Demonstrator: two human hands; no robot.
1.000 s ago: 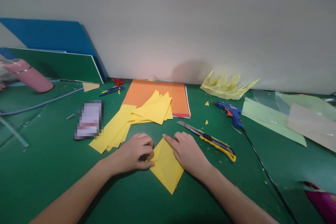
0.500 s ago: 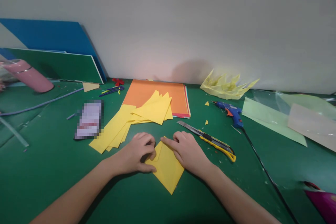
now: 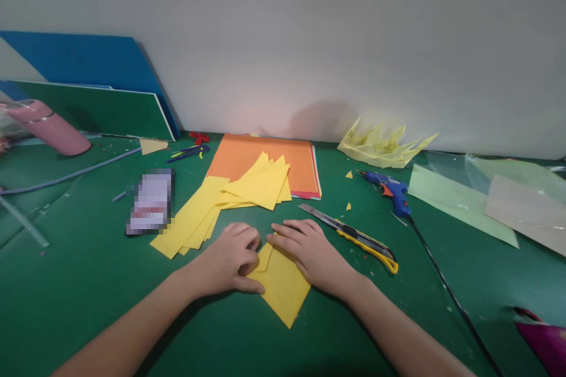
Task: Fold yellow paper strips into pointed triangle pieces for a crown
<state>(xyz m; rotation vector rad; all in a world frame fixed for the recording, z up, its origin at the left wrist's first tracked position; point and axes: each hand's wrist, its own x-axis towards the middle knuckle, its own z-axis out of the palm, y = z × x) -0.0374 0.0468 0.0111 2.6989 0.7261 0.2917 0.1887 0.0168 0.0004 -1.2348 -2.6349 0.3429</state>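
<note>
A folded yellow paper (image 3: 283,291) lies on the green mat (image 3: 88,283) in front of me, one corner pointing toward me. My left hand (image 3: 230,259) rests on its left edge with the fingers curled and the thumb pressing the paper down. My right hand (image 3: 309,250) lies on the paper's upper right part, its fingers stretched out flat and pointing left. The tips of both hands nearly meet over the paper's top corner.
Loose yellow sheets (image 3: 221,203) lie just beyond my hands, overlapping an orange paper stack (image 3: 265,156). A yellow utility knife (image 3: 354,235) and a blue glue gun (image 3: 391,191) with its cord lie to the right. A phone (image 3: 150,200) sits left; folded yellow shapes (image 3: 382,144) back right.
My right hand's fingers have spread flat and slid left over the paper's top corner. My left thumb has moved a little to the right along the lower edge.
</note>
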